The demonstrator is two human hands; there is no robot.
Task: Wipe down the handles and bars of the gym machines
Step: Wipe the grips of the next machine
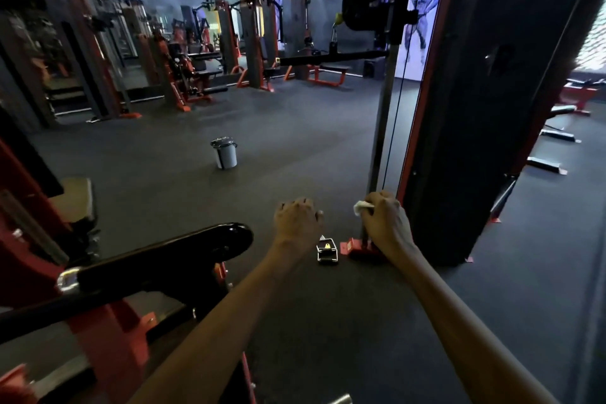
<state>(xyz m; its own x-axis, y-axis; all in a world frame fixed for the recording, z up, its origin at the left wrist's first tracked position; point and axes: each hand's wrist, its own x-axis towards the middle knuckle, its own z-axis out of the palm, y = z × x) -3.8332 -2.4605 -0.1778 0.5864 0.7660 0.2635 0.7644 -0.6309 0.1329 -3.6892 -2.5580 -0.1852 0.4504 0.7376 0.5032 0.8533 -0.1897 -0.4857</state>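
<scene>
Two bare hands reach forward over the floor. Left hand (299, 213): grip curled, holding nothing visible. Beyond it, a bucket (224, 152) stands well apart. Between the grips, lower, lies a metal handle (327, 250). Right hand (384, 214): grip closed round a white cloth (361, 207) against the upright bar (380, 128).

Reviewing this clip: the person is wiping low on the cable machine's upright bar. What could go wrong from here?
1. The cable handle lies loose on the floor just below the left hand; a step forward could trip on it.
2. The right hand grips the cloth around the guide rod beside the cable; fingers might get pinched if the carriage above drops.
</scene>
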